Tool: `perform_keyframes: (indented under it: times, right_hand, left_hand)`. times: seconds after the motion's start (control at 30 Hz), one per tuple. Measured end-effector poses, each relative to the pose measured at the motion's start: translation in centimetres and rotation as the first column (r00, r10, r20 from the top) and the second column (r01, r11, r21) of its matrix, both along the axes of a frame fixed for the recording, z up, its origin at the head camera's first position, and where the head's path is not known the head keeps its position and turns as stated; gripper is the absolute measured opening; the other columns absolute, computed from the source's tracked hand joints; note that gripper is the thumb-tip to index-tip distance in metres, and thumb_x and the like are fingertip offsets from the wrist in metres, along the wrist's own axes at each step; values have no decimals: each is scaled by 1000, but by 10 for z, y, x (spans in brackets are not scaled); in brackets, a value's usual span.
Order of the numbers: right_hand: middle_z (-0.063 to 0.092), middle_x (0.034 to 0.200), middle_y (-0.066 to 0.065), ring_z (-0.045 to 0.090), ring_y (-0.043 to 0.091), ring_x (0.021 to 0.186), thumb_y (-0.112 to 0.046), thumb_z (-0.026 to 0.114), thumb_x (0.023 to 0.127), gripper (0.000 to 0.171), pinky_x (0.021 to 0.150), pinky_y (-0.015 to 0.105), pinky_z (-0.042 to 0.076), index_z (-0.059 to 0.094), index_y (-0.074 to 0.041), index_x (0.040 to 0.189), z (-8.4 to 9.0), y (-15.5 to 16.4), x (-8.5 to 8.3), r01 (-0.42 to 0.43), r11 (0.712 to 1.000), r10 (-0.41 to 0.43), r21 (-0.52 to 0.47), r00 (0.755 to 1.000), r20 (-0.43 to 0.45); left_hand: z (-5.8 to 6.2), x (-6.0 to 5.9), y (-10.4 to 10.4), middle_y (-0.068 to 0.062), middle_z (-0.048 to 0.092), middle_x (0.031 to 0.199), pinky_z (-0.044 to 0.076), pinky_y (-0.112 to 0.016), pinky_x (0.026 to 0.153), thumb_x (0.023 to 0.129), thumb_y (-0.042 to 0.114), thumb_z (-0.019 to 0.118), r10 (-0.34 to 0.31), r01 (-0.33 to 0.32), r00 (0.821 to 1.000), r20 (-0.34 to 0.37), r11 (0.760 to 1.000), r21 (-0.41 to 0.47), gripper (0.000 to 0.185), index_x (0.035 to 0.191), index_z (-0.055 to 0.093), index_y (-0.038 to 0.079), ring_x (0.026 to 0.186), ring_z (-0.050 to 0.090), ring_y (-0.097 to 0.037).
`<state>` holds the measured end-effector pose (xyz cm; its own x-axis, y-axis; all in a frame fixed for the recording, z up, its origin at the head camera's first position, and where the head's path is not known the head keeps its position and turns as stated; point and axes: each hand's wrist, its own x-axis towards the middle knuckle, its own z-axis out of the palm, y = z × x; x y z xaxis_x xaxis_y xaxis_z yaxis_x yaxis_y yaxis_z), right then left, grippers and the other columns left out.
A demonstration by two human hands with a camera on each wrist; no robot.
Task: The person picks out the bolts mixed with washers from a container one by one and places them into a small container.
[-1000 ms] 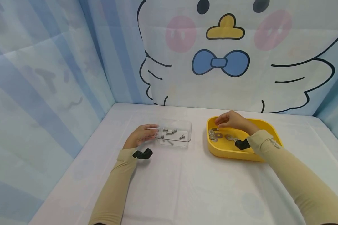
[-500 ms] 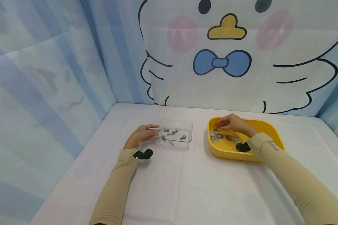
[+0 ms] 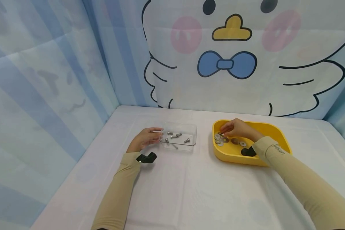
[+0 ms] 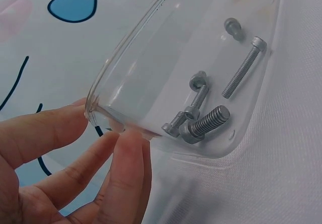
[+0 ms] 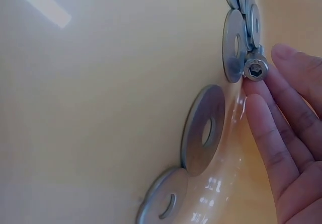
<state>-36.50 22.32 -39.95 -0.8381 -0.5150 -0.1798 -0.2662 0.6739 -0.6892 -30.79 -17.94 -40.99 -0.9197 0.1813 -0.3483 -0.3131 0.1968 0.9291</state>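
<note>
My left hand point(image 3: 157, 134) rests at the left corner of a clear plastic tray point(image 3: 193, 128) and pinches that corner between thumb and fingers point(image 4: 126, 156). Several silver socket-head screws point(image 4: 204, 123) lie in the clear tray point(image 4: 151, 58). My right hand point(image 3: 222, 131) reaches into the left end of a yellow tray point(image 3: 277, 128). Its fingertips point(image 5: 261, 113) pinch a small socket-head screw point(image 5: 255, 69) just above a cluster of flat steel washers point(image 5: 204, 131). In the head view the washers point(image 3: 225, 140) lie along the yellow tray's floor.
A white cloth covers the table point(image 3: 189, 191). Blue striped fabric walls and a cartoon bird backdrop point(image 3: 227, 64) close in the left, back and right. Black wrist cameras point(image 3: 146, 157) sit on both beige sleeves. The two trays stand side by side mid-table.
My right hand has dropped slightly, bringing the screw closer to the washers at the yellow tray's left end. My left hand stays on the clear tray's corner.
</note>
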Motion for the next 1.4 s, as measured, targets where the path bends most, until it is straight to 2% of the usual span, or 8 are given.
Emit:
perform_keyframes:
  times: [0.43,0.7,1.23,1.4]
  right_hand:
    - [68,108,21,68,15,89,-7,69,84,30,79,23,55,65,7,110,-8,0,-1,27,999,-26,-39,1000,16]
    - [71,100,18,68,9,81,-10,74,80,30,75,21,56,68,7,104,-11,-2,-2,37,998,-37,-51,999,-9]
    - [72,94,15,67,4,73,-11,78,75,33,70,17,55,68,7,100,-13,-5,-1,99,993,-100,-71,995,-6]
    - [73,92,15,66,5,73,-10,77,77,28,68,17,54,70,7,98,-13,-5,-1,76,996,-77,-41,997,-16]
  left_hand:
    - [2,2,0,-19,44,141,50,-15,76,95,7,53,-17,17,1000,-6,1000,12,46,140,42,2,88,57,-6]
    - [2,1,2,-17,48,138,51,-20,83,94,9,56,9,-9,1000,-3,1000,-3,47,139,44,3,91,58,-9]
    - [1,0,2,-15,50,135,50,-16,75,93,9,57,18,-18,1000,3,1000,-6,46,138,46,4,86,58,-7]
    - [-1,-1,1,-17,46,140,50,-19,82,94,8,56,5,-5,1000,2,1000,-5,47,139,44,3,91,57,-9]
